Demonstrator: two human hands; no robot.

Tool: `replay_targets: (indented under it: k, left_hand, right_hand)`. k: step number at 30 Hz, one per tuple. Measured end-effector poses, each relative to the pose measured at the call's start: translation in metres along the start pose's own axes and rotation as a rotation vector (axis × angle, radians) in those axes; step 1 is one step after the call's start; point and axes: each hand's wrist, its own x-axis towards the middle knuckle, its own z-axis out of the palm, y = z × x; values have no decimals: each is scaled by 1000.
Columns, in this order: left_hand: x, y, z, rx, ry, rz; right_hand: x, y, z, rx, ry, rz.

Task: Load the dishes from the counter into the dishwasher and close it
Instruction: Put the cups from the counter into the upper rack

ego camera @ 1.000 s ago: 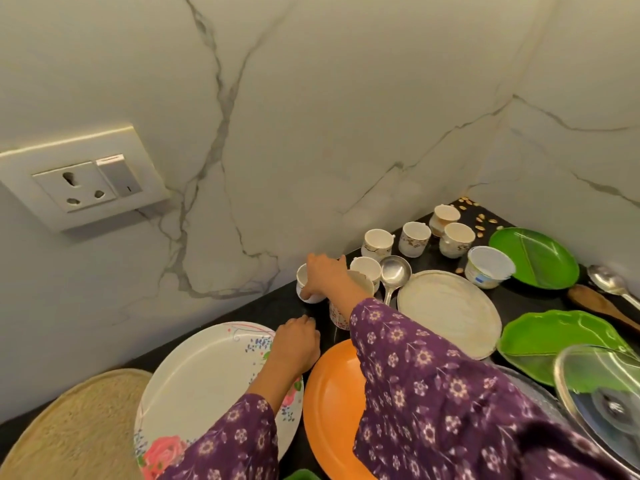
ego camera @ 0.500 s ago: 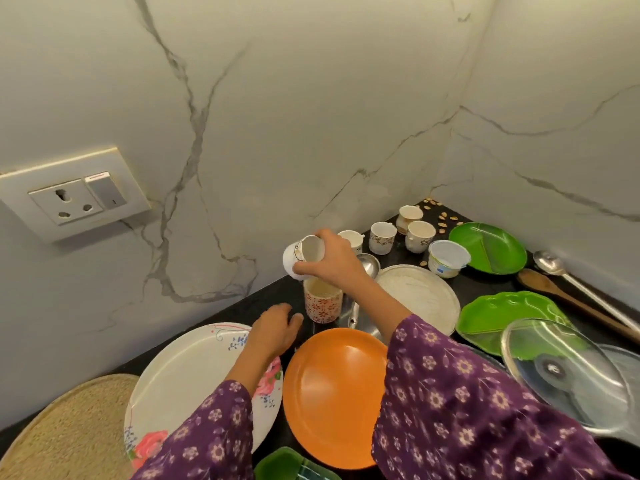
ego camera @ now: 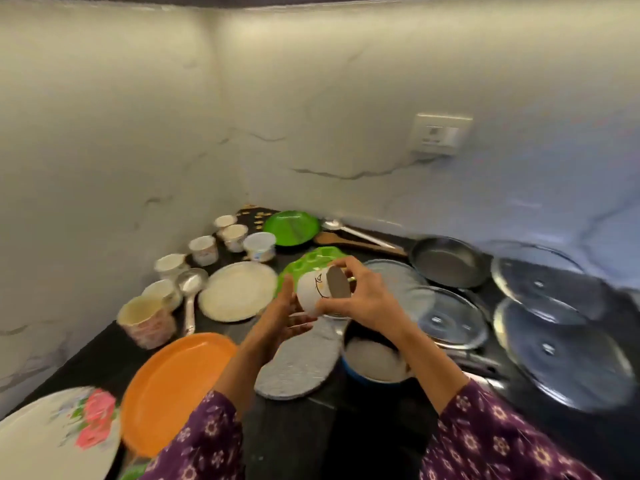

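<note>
A small white teacup [ego camera: 317, 287] lies on its side in the air above the black counter [ego camera: 291, 441], held between both hands. My right hand [ego camera: 360, 294] grips it around its mouth end. My left hand [ego camera: 285, 311] cups it from below and the left. On the counter behind stand several more small cups [ego camera: 204, 249], a patterned mug [ego camera: 145, 320], an orange plate [ego camera: 173, 389], a floral plate [ego camera: 59, 438], a round cream plate [ego camera: 237, 291] and two green plates [ego camera: 292, 226]. The dishwasher is out of view.
To the right lie a dark frying pan [ego camera: 446, 261], several glass lids [ego camera: 561, 355], a blue pot [ego camera: 374, 362], a grey oval mat [ego camera: 301, 362], a ladle [ego camera: 190, 292] and a wooden spoon [ego camera: 353, 242]. Marble walls meet in a corner behind.
My right hand lifted the white cup from beside the wall and carried it right. My left hand left the floral plate and came up under the cup. My view swung right.
</note>
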Motion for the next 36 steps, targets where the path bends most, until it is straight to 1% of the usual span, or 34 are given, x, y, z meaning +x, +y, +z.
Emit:
replay_targets:
  k: [4,6,9,12,15,16,19,21,23,24,25,27,30,33,36]
  left_hand:
    - [-1,-15,121,121,-328,-20]
    - [-10,-29,186,222,-489,-10]
    - [-26,-53,273,355,-664,-4]
    - [-49,-86,358,552,-747,104]
    - [-81,-124,438,724,-787,279]
    - [-94,-136,462,747,-797,317]
    - [-124,-171,524,691,-796,314]
    - [-142,-196,559,608,-799,253]
    - [-155,-223,586,558,-838,198]
    - [-161,-237,599,586,-862,212]
    - [-164,-253,611,661,-884,263]
    - [-165,-276,629,838,-924,378]
    - [-167,-312,653,1052,-1027,501]
    - [-169,-337,667,1169,-1100,597]
    - [-165,-357,679,1221,-1113,696]
  right_hand:
    - [-76,58,-87,-1,157,158]
    - [-122,86,-130,-36,249,240]
    - [-188,121,-185,-137,302,384]
    - [-251,153,-231,-202,337,467]
    - [-315,186,-270,-224,457,495]
    - [-337,196,-283,-216,505,512]
    - [-401,225,-316,-132,649,568]
    - [-446,251,-332,-23,755,637]
    - [-487,274,-340,61,848,697]
    - [-506,285,-343,90,886,725]
    - [-525,295,-344,115,913,759]
    - [-558,313,-344,117,946,828]
    - [-601,344,-337,80,927,923]
    - [-626,382,-319,121,849,1007]
    - [-634,423,-296,113,719,1066]
